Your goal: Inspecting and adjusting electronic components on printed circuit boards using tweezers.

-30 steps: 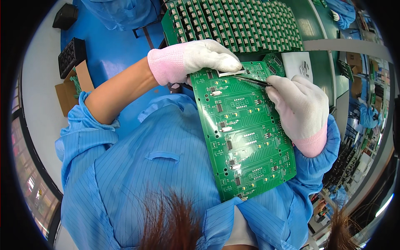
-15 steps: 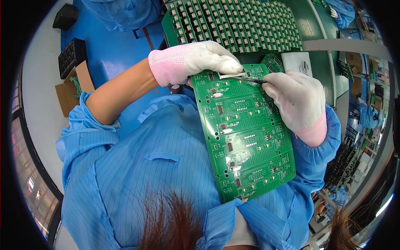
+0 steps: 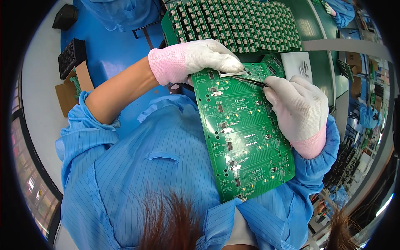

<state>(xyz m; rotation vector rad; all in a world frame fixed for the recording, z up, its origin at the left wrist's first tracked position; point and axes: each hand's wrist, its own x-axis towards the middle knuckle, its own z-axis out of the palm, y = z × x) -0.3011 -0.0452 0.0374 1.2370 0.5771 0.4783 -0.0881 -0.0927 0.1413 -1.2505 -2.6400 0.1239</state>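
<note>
The right hand [image 3: 298,100], in a white knit glove with a pink cuff, has thumb and fingers pinched around dark, slender tweezers [image 3: 255,83]. Their tip points at a thin white piece [image 3: 231,74] near the far end of a green circuit board [image 3: 239,137]; I can't tell whether it touches. The left hand [image 3: 212,58], gloved the same way, bends over that end, its fingertips at the white piece. How tightly it grips I can't tell, for the glove hides its underside, and the board's far left corner too.

The board slants in front of the worker's blue smock [image 3: 141,166], its near end against the collar. Loose hair [image 3: 171,221] hangs across the smock lower down.

Just beyond the left hand, a dense block of green boards with pale connectors [image 3: 237,27] crowds the bench [image 3: 310,21]. A smaller green board [image 3: 273,63] sits beyond the right hand, beside a white sheet [image 3: 294,62] with little dark parts [image 3: 305,68] on it. A grey bar [image 3: 350,46] cuts across the bench on the right.

Over on the left, well apart from the hands, an open carton [image 3: 66,98] with green bits inside, a black crate [image 3: 71,57] and a black box [image 3: 65,16] stand along the blue floor [image 3: 110,75]. Another person's blue garment [image 3: 121,14] shows at the top, and a co-worker's gloved hand [image 3: 330,9] at upper right.
</note>
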